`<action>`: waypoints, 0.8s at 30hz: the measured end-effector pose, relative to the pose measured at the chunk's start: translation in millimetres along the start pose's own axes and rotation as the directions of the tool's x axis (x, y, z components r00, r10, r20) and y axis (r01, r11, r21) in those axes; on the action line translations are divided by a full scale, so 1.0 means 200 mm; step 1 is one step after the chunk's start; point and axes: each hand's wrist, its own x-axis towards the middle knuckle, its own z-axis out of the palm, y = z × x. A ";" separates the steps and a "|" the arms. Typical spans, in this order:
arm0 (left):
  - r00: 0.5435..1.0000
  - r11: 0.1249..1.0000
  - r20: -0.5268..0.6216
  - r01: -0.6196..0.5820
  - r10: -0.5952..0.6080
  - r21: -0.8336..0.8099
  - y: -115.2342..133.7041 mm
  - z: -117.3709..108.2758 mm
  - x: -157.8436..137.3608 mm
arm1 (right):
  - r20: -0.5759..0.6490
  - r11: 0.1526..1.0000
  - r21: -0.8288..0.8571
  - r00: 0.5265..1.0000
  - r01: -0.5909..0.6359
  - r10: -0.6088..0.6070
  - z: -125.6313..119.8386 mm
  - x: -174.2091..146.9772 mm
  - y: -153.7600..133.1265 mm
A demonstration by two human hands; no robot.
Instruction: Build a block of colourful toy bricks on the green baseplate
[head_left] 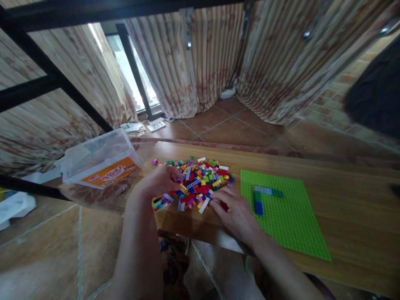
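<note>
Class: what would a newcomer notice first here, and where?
Probably the heap of multicoloured bricks on the wooden table, with the left hand and right hand at it. Next, right of the heap, the green baseplate bearing an L of bricks. The clear box with its orange label stands out at the left.

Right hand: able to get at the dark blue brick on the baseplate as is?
Probably yes. The right hand is at the pile, beside the baseplate; nothing visible blocks the dark blue brick.
</note>
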 end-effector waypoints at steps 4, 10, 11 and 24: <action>0.998 0.993 -0.014 0.063 -0.062 0.095 0.04 0.03 0.01 | -0.015 1.000 0.015 1.000 0.008 -0.008 0.00 0.00 0.01; 0.998 1.000 -0.056 0.009 -0.008 0.027 0.03 0.06 0.03 | -0.001 1.000 0.017 1.000 -0.003 0.003 -0.03 0.00 -0.01; 0.998 1.000 -0.063 -0.023 0.023 -0.005 0.02 0.05 0.02 | 0.002 1.000 0.017 1.000 -0.009 0.009 -0.04 0.00 -0.01; 0.873 0.798 0.112 -0.372 0.474 -0.474 0.39 0.23 0.02 | -0.027 0.802 0.544 0.951 -0.245 0.308 -0.12 0.01 -0.02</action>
